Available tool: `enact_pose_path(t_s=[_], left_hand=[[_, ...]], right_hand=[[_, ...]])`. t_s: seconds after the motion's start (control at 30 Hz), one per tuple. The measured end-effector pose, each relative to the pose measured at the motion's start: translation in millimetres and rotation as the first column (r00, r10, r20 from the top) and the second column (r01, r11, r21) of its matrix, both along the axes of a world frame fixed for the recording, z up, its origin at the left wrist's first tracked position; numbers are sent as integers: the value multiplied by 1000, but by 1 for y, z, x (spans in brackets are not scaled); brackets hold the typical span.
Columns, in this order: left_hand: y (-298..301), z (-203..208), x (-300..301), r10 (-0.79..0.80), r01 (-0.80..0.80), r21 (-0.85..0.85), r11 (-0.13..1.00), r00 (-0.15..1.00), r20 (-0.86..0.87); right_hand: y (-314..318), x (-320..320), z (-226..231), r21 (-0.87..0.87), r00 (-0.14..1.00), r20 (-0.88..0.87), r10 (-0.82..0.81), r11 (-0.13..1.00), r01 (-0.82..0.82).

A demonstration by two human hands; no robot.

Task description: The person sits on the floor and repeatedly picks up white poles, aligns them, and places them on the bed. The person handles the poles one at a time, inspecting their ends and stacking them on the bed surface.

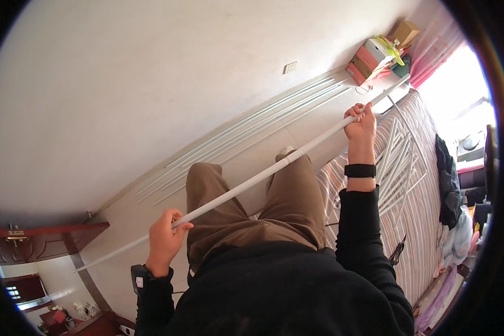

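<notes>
A long, thin white pole runs slantwise across my lap, from low on the left up to the far right. A joint or sleeve shows partway along it, just beyond my knee. My left hand is closed round its lower part, thumb lying along the top. Further up, my right hand grips the pole near its far right end, fingers curled over it. Both hands hold the same pole, which is raised above the floor.
Several long white poles lie on the floor along the wall. Shorter white rods are heaped on the striped bed at right. Stacked boxes stand in the far right corner beside a pink curtain. A dark red door is at left.
</notes>
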State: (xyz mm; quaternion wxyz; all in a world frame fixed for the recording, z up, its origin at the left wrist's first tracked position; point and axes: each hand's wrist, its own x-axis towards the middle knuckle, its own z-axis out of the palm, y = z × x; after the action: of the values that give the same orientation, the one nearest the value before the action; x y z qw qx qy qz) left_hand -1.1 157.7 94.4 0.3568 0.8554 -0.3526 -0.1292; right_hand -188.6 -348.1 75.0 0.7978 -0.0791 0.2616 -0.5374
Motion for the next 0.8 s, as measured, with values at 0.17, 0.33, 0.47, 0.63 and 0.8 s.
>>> enact_pose_path(t_s=[0.17,0.33,0.47,0.63,0.8], left_hand=[[1,2,-1,-21,13,91,996,996,81],[-1,-2,5,-112,73,152,986,958,262],[-1,-2,-2,-62,47,120,992,991,120],[-1,0,-2,-100,76,128,989,976,193],[-1,-3,-1,-35,28,66,997,994,105]], right_hand=[[-7,3,-9,49,998,5,-56,997,55],[10,11,-12,19,999,30,32,999,-32],[18,21,-9,69,998,-60,-5,998,9],[21,30,-6,82,1000,4,5,997,-5],[30,39,2,60,997,-67,30,998,-26]])
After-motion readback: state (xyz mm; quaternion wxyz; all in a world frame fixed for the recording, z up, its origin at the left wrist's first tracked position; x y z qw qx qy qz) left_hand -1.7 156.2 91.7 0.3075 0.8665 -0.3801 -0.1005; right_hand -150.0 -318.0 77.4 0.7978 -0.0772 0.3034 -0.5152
